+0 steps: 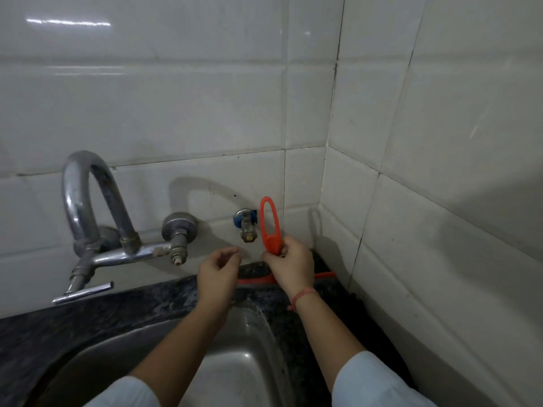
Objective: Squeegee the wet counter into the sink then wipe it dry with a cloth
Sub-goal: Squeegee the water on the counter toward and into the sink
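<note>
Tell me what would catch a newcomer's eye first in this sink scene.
The orange squeegee stands out, its looped handle upright in the right hand near the tiled corner, blade on the dark counter. Next comes the curved metal faucet on the wall at left, above the steel sink.

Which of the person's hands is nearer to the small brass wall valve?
The right hand, just below and right of the brass valve, holding the orange squeegee handle. The left hand is lower, to its left, empty.
</note>
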